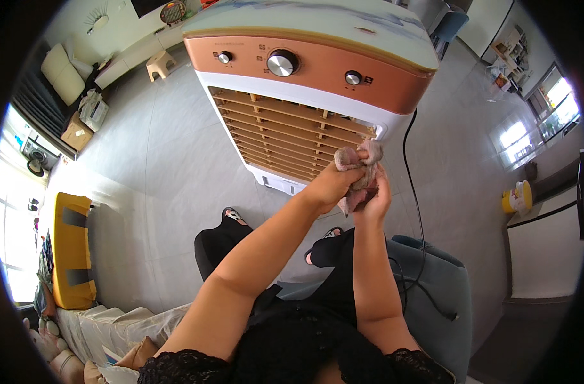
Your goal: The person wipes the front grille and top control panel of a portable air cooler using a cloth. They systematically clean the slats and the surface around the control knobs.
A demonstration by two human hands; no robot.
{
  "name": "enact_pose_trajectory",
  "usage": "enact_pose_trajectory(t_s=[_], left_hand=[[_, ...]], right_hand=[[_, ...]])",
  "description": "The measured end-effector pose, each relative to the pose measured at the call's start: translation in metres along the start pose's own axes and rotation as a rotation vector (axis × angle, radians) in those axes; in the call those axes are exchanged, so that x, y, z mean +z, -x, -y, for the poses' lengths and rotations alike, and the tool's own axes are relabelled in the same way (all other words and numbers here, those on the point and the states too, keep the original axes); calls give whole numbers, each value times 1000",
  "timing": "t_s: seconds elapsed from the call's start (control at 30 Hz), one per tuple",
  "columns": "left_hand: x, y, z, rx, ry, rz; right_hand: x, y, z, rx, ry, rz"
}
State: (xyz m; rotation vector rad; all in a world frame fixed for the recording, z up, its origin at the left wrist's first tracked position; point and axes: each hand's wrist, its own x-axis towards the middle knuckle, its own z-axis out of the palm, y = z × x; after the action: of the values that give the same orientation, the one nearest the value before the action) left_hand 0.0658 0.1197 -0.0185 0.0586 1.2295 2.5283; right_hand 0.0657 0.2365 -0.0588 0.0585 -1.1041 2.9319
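A pinkish-grey cloth (358,197) is bunched up between my two hands in front of the cooler's lower right side. My left hand (332,187) is closed round its left part, and my right hand (377,200) grips it from the right. One fold sticks up above the fingers, close to the right end of the slats. Just beyond stands a white air cooler (317,102) with a copper-coloured control panel (324,72) carrying three silver knobs. Tan louvre slats (273,131) run across its front. Whether the cloth touches them I cannot tell.
A black power cord (415,185) hangs down the cooler's right side to a blue-grey seat (439,288) beside me. A yellow case (73,249) stands at left, a small stool (159,66) farther back. A yellow-and-white bucket (517,198) is at right.
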Motion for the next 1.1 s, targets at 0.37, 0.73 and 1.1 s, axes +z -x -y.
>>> enact_pose_trajectory(t_s=[0.37, 0.73, 1.1], left_hand=[[-93, 3, -51, 227, -1071, -837], [-175, 14, -52, 783, -473, -1066], [-160, 15, -58, 546, -64, -418]], right_hand=[[35, -1, -55, 135, 617, 38], [28, -7, -61, 165, 592, -105], [27, -2, -85, 268, 578, -13]])
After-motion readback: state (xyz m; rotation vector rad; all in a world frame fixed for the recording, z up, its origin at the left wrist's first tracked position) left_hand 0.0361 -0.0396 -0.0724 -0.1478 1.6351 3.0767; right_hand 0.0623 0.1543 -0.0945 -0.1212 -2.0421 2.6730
